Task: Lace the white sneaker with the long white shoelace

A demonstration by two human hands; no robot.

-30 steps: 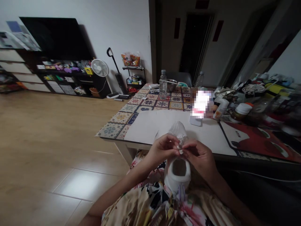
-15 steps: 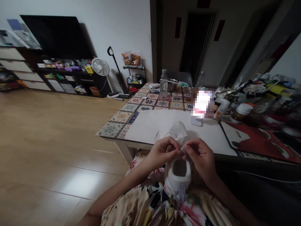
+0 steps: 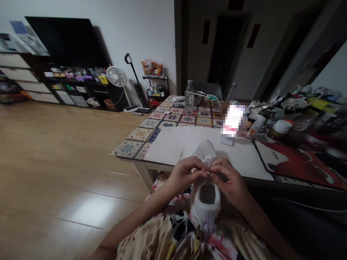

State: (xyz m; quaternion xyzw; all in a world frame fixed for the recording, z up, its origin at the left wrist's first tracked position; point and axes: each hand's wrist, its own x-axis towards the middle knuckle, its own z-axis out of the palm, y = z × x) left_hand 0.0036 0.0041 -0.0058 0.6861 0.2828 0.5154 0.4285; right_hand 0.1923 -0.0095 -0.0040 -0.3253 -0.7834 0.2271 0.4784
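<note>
A white shoe [image 3: 205, 196] lies on my lap, heel toward me, toe resting against the table edge. My left hand [image 3: 186, 175] and my right hand [image 3: 229, 179] meet above its tongue. The fingers of both are pinched together on the white shoelace [image 3: 208, 163], which runs over the top of the shoe. The lace ends are hidden between my fingertips.
A white mat [image 3: 187, 142] covers the near part of the patterned table [image 3: 141, 135], with a red mat [image 3: 298, 162] to the right. Water bottles [image 3: 189, 96], jars and clutter stand further back. Wooden floor, a fan [image 3: 115, 77] and a TV unit lie to the left.
My hands have drawn a little closer together over the laces, and my right hand's fingers have curled further over the shoe's tongue. The shoe has stayed in place.
</note>
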